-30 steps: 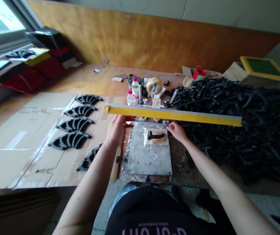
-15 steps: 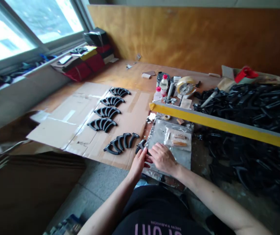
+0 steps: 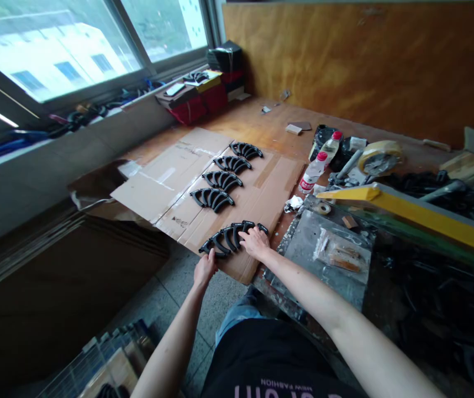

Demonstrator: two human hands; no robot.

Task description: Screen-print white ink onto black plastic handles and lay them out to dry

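Black curved handle-like parts (image 3: 232,237) lie side by side in a fanned row near the front edge of a flat cardboard sheet (image 3: 257,207). At the row's left end, my left hand (image 3: 206,268) is closed on the end part, its thumb on top and its other fingers largely hidden. My right hand (image 3: 256,243) reaches over the right side of the row, fingers bent down around the parts there and partly covering them. Farther back on the cardboard are several similar fanned groups (image 3: 212,199), packed more tightly.
Right of the cardboard is a grey board (image 3: 297,243) with a small plastic bag (image 3: 340,251). A yellow-edged bar (image 3: 419,213) crosses the right side, before heaped black parts. Bottles with red caps (image 3: 314,174) and a tape roll (image 3: 380,157) stand behind.
Both hands have moved left from beside the grey board to the front row. The black part they held now appears to be in that row. The view has turned right-to-left objects shifting rightward.
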